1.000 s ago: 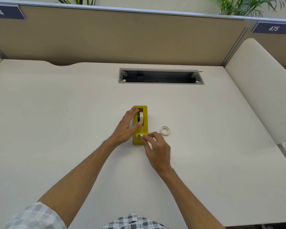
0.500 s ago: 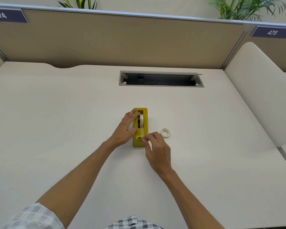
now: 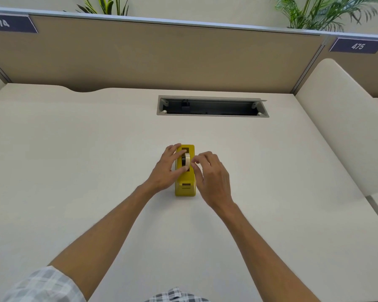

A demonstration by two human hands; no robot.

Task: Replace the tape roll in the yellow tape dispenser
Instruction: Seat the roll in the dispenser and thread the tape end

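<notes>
Our left hand (image 3: 165, 171) grips the one yellow plastic tape dispenser (image 3: 184, 184) on the pale bench (image 3: 74, 171). Our right hand (image 3: 212, 175) pinches beside its single cream tape roll (image 3: 186, 159), seated inside.

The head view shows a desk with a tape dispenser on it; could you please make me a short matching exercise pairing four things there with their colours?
Things:
1. dispenser
2. tape roll
3. sign 474
4. sleeve

Colours:
A. dark blue with white numerals
B. grey and white check
C. yellow
D. cream

Pairs: 1-C, 2-D, 3-A, 4-B
</notes>
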